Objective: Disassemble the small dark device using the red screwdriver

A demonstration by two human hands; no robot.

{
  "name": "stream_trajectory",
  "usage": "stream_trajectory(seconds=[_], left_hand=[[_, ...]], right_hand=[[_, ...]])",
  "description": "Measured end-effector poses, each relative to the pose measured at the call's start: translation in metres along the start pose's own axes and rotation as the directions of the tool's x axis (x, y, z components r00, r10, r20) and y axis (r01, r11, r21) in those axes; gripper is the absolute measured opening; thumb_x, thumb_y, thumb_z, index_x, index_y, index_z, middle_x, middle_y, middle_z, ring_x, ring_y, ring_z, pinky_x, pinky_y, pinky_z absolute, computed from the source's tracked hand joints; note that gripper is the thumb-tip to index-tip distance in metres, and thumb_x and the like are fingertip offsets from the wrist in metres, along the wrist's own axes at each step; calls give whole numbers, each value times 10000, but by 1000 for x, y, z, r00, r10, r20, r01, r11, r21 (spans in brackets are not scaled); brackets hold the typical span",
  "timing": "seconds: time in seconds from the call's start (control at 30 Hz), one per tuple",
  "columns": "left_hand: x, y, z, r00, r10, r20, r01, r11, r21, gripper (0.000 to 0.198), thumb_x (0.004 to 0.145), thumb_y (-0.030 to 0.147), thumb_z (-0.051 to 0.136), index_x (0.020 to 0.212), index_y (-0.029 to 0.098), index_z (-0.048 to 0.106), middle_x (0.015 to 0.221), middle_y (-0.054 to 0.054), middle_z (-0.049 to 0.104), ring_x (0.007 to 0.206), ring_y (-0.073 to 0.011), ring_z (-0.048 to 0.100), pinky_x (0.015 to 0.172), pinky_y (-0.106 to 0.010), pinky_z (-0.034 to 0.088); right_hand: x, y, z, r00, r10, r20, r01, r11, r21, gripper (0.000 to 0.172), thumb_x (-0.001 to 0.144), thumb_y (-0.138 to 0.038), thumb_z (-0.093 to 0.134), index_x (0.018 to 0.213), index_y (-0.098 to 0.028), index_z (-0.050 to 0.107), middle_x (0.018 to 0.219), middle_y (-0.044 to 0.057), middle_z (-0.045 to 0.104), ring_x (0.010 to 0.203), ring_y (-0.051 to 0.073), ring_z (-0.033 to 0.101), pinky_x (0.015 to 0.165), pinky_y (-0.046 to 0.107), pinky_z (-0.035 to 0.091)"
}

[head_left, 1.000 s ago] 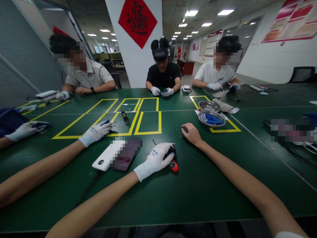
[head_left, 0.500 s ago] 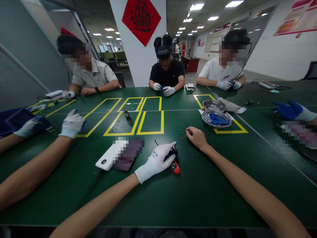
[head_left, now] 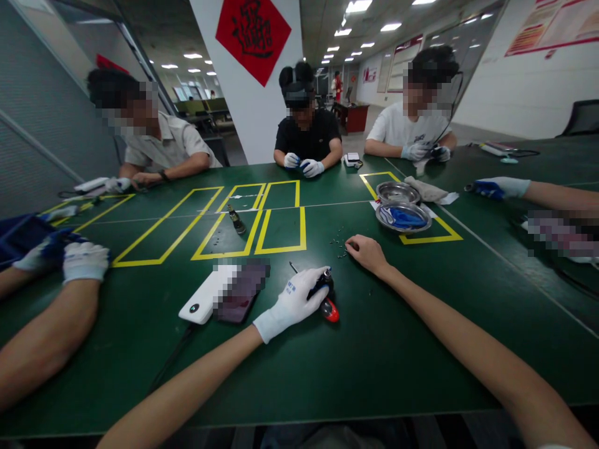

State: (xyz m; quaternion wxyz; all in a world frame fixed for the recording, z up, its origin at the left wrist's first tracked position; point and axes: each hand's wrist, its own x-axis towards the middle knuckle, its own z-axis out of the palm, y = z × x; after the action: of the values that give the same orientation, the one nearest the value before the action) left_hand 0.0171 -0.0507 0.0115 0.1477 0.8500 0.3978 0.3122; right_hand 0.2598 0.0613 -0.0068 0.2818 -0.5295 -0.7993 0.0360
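Observation:
My left hand (head_left: 299,292), in a white glove, is closed around a small dark cylindrical part (head_left: 326,282) with a shiny metal top. Under that hand lies a screwdriver (head_left: 331,310); its red and black handle shows on one side and its thin shaft on the other. My right hand (head_left: 367,252) is bare and rests on the table with thumb and fingertips pinched together. Whatever they hold, if anything, is too small to make out. Several tiny screws (head_left: 337,242) lie scattered beside those fingertips.
A white power bank (head_left: 206,299) and a dark phone (head_left: 243,293) lie left of my left hand. Beyond stand a dark bottle-shaped part (head_left: 236,219), yellow tape outlines (head_left: 281,251) and metal bowls (head_left: 403,226). Co-workers' gloved hands (head_left: 85,260) are at the left, far side and right.
The view has shifted slightly. My hands stay almost in place. A co-worker's gloved hand at left has moved left toward the blue bin; another at right has moved left to a small dark object.

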Motion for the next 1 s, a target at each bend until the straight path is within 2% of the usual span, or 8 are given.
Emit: stream_trajectory(seconds=[0.13, 0.27, 0.43, 0.6, 0.8, 0.9, 1.0], left_hand=[[1, 0, 0, 1000, -17, -6, 17, 1000, -17, 393, 887, 330, 484, 1252, 186, 491, 1179, -97, 603, 1096, -220, 568, 960, -394, 452], [1, -1, 1, 999, -40, -3, 40, 999, -26, 386, 886, 335, 485, 1240, 184, 507, 1182, -93, 606, 1100, -216, 566, 964, -386, 449], [2, -2, 2, 996, -83, 12, 84, 993, -80, 416, 860, 348, 517, 1241, 183, 521, 1197, -89, 606, 1110, -222, 562, 973, -390, 441], [6, -4, 1, 982, -163, 98, 177, 972, -154, 496, 792, 382, 597, 1249, 202, 530, 1176, -77, 625, 1072, -235, 587, 958, -396, 449], [15, 0, -7, 964, -134, 230, 189, 953, -238, 337, 805, 355, 581, 1108, 208, 597, 1071, -42, 661, 973, -205, 617, 889, -347, 473], [17, 2, -10, 969, -142, 203, 180, 967, -182, 265, 812, 337, 564, 1044, 216, 609, 1014, -26, 664, 932, -201, 615, 868, -343, 472], [21, 1, -10, 979, -175, 101, 189, 969, -156, 256, 831, 314, 531, 1055, 213, 599, 1010, -27, 653, 923, -200, 602, 863, -351, 466]], right_hand=[[2, -1, 1, 1000, -6, 11, 6, 1000, 2, 208, 884, -331, 525, 908, -196, 682, 820, 47, 626, 701, 160, 576, 629, 273, 429], [5, -2, 4, 997, -68, 44, 68, 998, -1, 214, 886, -341, 534, 956, -203, 682, 875, 51, 616, 768, 164, 579, 670, 278, 446], [8, -1, 9, 993, -90, 73, 95, 993, -67, 203, 887, -336, 542, 953, -211, 689, 928, 72, 605, 864, 196, 569, 673, 291, 456], [8, -3, 11, 990, -118, 83, 127, 985, -117, 173, 904, -290, 522, 905, -215, 679, 934, 78, 609, 892, 207, 552, 665, 295, 461], [9, -10, 10, 985, -163, 51, 170, 963, -208, 181, 919, -238, 471, 897, -174, 638, 948, 113, 601, 932, 236, 533, 724, 333, 475], [3, -17, 5, 990, -142, -4, 141, 984, -106, 181, 926, -229, 442, 943, -167, 611, 962, 115, 609, 924, 234, 549, 779, 355, 477], [-12, -29, -1, 991, -119, -66, 126, 984, 126, 178, 929, -232, 429, 962, -182, 597, 959, 88, 625, 897, 209, 577, 814, 353, 484]])
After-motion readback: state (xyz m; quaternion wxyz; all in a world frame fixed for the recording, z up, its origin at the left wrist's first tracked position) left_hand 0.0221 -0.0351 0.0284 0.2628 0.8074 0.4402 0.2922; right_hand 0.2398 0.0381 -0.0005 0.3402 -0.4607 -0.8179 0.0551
